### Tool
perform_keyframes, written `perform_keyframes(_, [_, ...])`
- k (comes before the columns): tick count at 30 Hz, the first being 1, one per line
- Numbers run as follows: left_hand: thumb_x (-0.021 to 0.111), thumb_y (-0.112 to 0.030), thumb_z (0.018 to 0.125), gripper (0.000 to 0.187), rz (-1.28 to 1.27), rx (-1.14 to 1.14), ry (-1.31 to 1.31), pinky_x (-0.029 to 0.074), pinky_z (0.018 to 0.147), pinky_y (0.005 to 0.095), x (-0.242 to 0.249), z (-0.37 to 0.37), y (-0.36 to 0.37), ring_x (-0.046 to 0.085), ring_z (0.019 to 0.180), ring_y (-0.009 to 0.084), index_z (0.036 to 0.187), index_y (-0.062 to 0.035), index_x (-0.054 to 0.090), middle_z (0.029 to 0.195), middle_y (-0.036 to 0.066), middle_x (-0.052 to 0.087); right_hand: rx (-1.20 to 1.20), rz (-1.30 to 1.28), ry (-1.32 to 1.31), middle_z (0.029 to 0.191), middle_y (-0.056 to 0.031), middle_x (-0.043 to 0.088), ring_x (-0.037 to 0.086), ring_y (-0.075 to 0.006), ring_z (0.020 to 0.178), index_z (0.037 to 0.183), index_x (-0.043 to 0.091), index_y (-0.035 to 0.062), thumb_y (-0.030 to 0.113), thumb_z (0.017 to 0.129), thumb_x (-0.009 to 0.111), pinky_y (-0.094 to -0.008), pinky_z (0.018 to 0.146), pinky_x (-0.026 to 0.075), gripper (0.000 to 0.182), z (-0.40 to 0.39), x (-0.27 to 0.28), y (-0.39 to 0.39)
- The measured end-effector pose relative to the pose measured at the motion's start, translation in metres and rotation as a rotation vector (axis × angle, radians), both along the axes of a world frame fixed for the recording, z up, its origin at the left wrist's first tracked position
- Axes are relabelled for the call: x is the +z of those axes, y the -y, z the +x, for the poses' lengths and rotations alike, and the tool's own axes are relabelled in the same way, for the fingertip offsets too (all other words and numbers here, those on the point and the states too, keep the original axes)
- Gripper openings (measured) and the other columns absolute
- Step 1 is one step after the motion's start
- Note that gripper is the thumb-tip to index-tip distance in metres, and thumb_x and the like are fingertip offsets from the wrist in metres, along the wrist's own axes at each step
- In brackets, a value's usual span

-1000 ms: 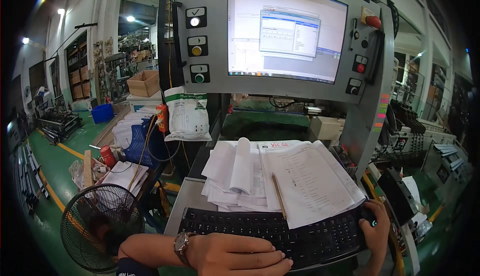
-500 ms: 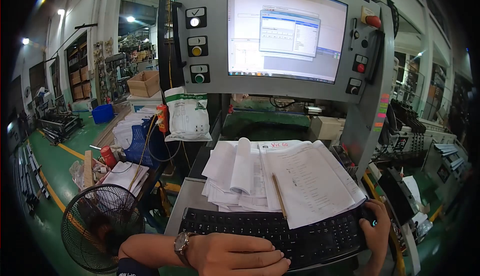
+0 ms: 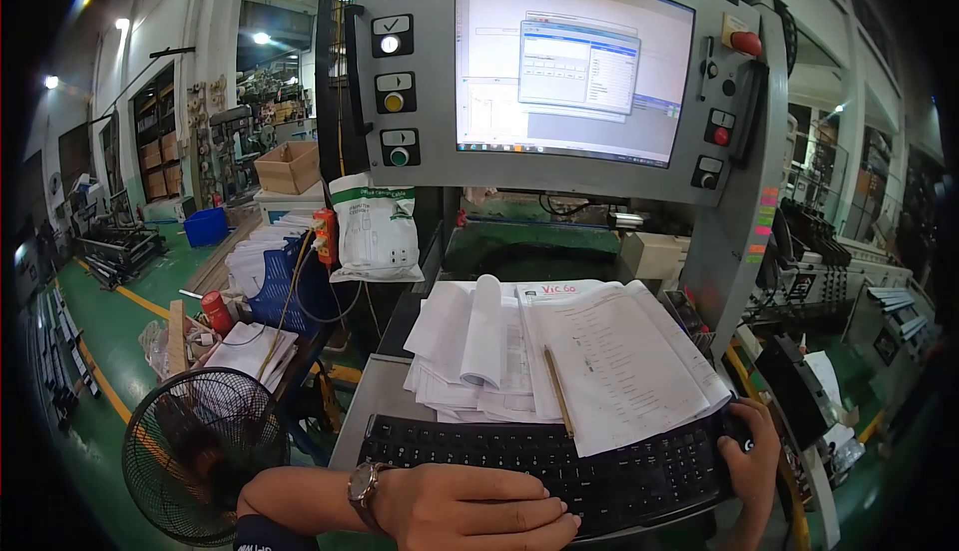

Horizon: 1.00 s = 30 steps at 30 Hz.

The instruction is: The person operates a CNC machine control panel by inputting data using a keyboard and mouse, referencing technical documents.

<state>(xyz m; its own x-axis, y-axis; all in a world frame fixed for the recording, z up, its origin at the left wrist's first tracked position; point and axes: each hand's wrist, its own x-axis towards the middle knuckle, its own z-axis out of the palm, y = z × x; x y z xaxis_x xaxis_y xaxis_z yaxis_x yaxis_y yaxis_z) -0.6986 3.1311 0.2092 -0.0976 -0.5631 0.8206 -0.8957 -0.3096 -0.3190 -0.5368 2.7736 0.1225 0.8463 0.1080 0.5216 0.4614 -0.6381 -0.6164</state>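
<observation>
My left hand (image 3: 470, 509), with a watch (image 3: 366, 486) on the wrist, lies flat along the front edge of a black keyboard (image 3: 654, 476), fingers stretched out and holding nothing. At the keyboard's right end, my right hand (image 3: 751, 456) is wrapped round a dark computer mouse (image 3: 737, 429), mostly covered by the fingers. Printed sheets (image 3: 629, 371) overlap the keyboard's top rows, and a pencil (image 3: 558, 391) rests on them. To their left is a stack of papers (image 3: 440, 351) with one sheet curled over. Above, a lit monitor (image 3: 489, 61) shows several overlapping windows.
Buttons and a red emergency stop (image 3: 745, 42) flank the screen. A black mesh fan (image 3: 205, 451) stands at lower left, near a blue plastic basket (image 3: 285, 286) and a red-capped can (image 3: 216, 311). A white plastic bag (image 3: 377, 231) hangs under the panel.
</observation>
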Motion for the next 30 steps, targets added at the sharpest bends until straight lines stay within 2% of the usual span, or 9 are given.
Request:
perform_keyframes(8, [0.057,-0.011,0.098,0.025,0.085,0.015,-0.003,0.060,0.074,0.0390,0.011,-0.002,-0.004,0.072,0.074,0.0287,0.074,-0.0055,0.056,0.092,0.022,0.076,0.004,0.015,-0.020,0.133,-0.0200,0.067,0.065,-0.0363,0.127,0.122,0.069,-0.0037,0.016,0.070,0.070,-0.0422,0.112,0.046,0.056,-0.001,0.002,-0.002])
perform_keyframes(14, [0.057,-0.011,0.098,0.025,-0.007,0.007,-0.007,0.059,0.074,0.0391,0.000,0.000,-0.001,0.072,0.073,0.0287,0.073,-0.0055,0.056,0.092,0.022,0.076,0.015,0.032,-0.042,0.135,-0.0201,0.066,0.063,-0.0360,0.130,0.125,0.068,-0.0034,0.014,0.072,0.071,-0.0421,0.114,0.044,0.056,-0.002,0.003,-0.003])
perform_keyframes(17, [0.058,-0.011,0.098,0.025,-0.009,0.012,-0.006,0.059,0.074,0.0391,0.000,-0.001,-0.001,0.072,0.073,0.0285,0.073,-0.0055,0.056,0.092,0.022,0.076,0.036,0.012,-0.019,0.139,-0.0184,0.064,0.064,-0.0346,0.127,0.125,0.067,-0.0042,0.007,0.073,0.073,-0.0413,0.111,0.048,0.053,-0.001,0.003,-0.002])
perform_keyframes(30, [0.058,-0.011,0.098,0.026,-0.015,0.018,0.005,0.059,0.073,0.0384,-0.001,0.000,-0.001,0.073,0.074,0.0279,0.073,-0.0060,0.056,0.092,0.021,0.076,0.044,-0.014,-0.012,0.140,-0.0183,0.064,0.065,-0.0352,0.126,0.128,0.067,-0.0041,0.009,0.075,0.073,-0.0414,0.110,0.048,0.055,-0.001,0.003,-0.002])
